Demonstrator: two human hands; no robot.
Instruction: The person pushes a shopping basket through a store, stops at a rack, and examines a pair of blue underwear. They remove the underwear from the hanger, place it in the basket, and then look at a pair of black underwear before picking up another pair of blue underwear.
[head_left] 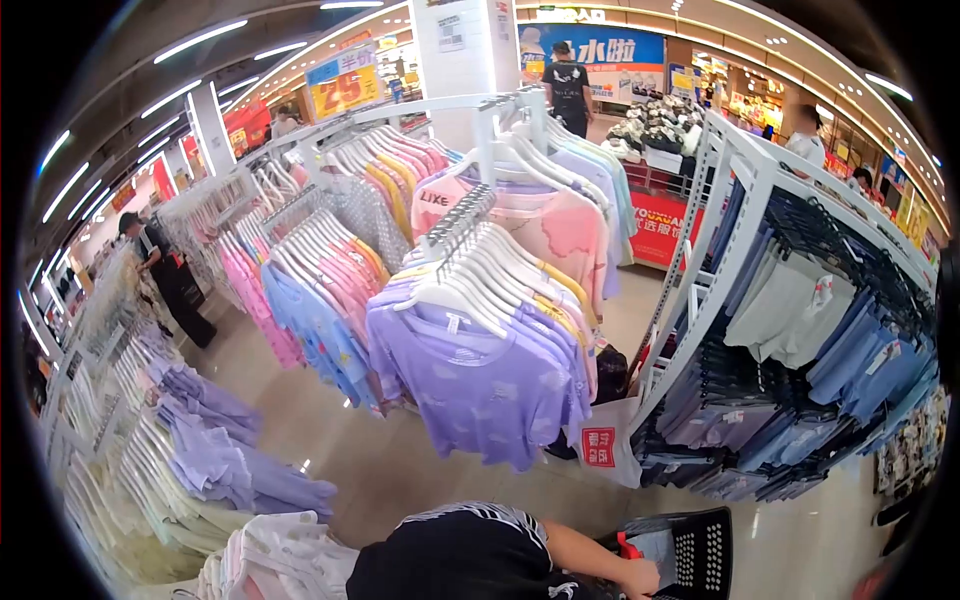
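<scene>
From the bottom edge a black sleeve with white stripes leads to a bare forearm that crosses my front to the right. At its end, my left hand (639,577) has its fingers curled, at the near left side of a black shopping basket (708,555) with holes in its wall. What the fingers hold is hidden. Blue-grey cloth (655,548) lies in the basket, with a red piece (628,547) just above the hand. My right hand is out of view. Ahead hang purple T-shirts (470,375) on white hangers.
White racks surround me: folded trousers and shorts (795,310) on the right, pale garments (215,460) on the left. A white bag (605,445) hangs at the right rack's corner. A person in black (170,280) stands left, another (568,88) at the back.
</scene>
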